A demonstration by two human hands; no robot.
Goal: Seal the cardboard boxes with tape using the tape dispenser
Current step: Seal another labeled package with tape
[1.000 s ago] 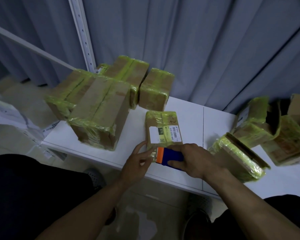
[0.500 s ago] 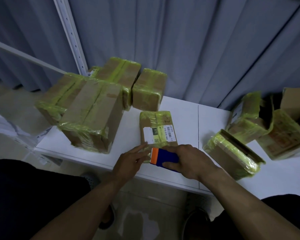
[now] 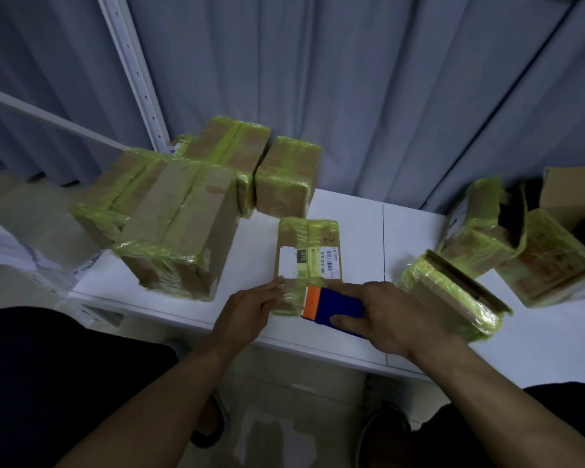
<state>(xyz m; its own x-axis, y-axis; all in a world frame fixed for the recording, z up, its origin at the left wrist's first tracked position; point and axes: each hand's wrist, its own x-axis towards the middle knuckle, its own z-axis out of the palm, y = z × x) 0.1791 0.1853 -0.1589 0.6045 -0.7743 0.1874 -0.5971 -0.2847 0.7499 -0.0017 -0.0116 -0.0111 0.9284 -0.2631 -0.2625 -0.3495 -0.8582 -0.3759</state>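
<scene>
Tape dispenser (image 3: pixel 331 307) clasped in right grip (image 3: pixel 392 312), on near end of the labelled box (image 3: pixel 309 251). Left grip (image 3: pixel 250 309), just beside it, has gone from pinching to flat, released fingers pressing tape. I judge this strip nearly laid.

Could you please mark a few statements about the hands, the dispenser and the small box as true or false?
1. The right hand grips the dispenser. True.
2. The left hand is clear of the small box. False: its straight fingers touch the box's near left corner.
3. The small box carries a printed label. True.
4. The dispenser is all green. False: it is blue with an orange end.
</scene>
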